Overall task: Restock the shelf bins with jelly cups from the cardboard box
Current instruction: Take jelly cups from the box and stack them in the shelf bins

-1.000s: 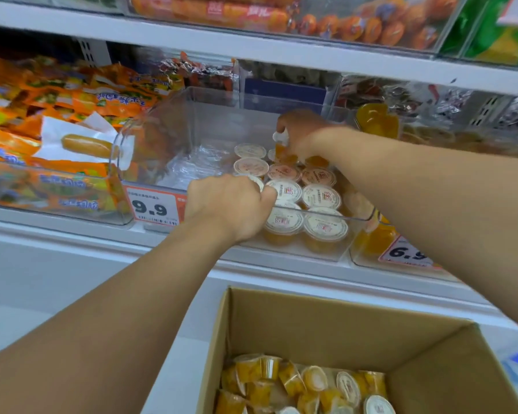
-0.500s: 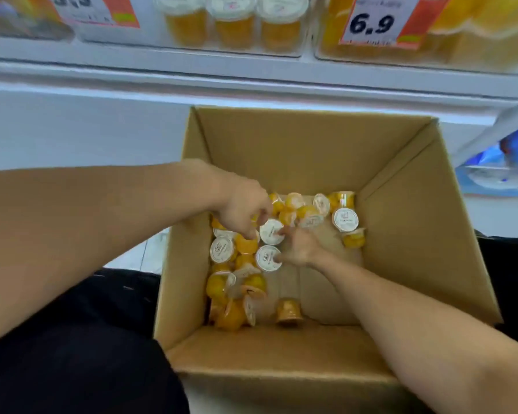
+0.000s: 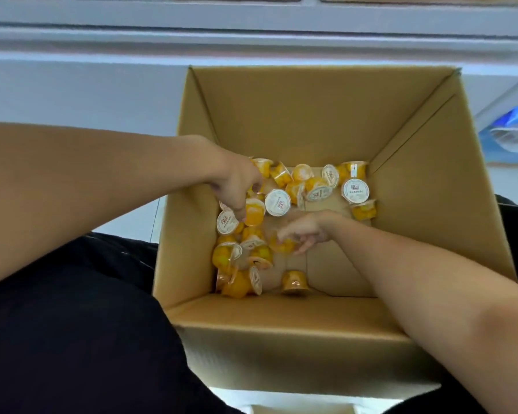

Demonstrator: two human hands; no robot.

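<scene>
Both forearms are bare up to the edge of the picture; no sleeve shows on either one. The left hand (image 3: 237, 186) and the right hand (image 3: 304, 231) wear no glove, and I see no ring, watch or bracelet on the wrists. The fingers of the right hand are blurred. Below the arms, the person wears plain black trousers (image 3: 72, 324), with soft folds in the cloth and no print.
</scene>
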